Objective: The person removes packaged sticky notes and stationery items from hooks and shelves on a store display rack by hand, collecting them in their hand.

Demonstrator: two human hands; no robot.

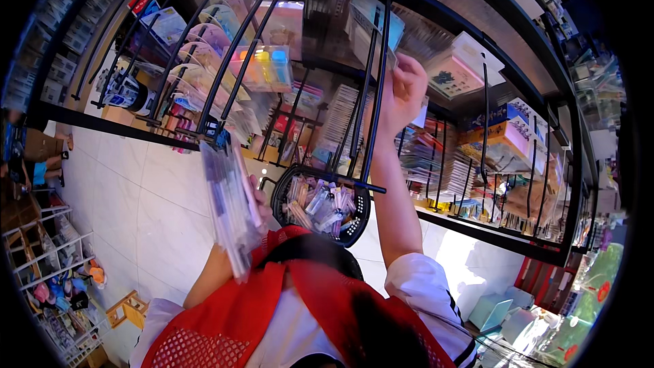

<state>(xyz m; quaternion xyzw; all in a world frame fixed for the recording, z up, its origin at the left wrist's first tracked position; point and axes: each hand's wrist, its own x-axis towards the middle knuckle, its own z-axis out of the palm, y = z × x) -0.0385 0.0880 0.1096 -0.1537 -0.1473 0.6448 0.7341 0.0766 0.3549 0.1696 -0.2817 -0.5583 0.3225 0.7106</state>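
My left hand [261,202] holds a stack of flat clear plastic packets [227,209], upright in front of my left side and partly blurred. My right hand [406,97] is raised among the black display hooks [375,112] of the shelf. Its thumb and fingers pinch the lower edge of a flat packet [370,25] with a pale blue and white surface. Motion blur hides the packet's detail. Below and between my hands, a black plastic basket [364,209] contains many small packaged items [322,202].
Black metal display shelving [117,130] spans the view ahead. On its hooks hang rounded clear packs [204,53] and a clear box of colourful bottles [263,69]. Boxes [506,133] stand at right. A wooden stool [127,309] and white wire rack [46,250] are on the left; another person's legs [53,163] show beyond.
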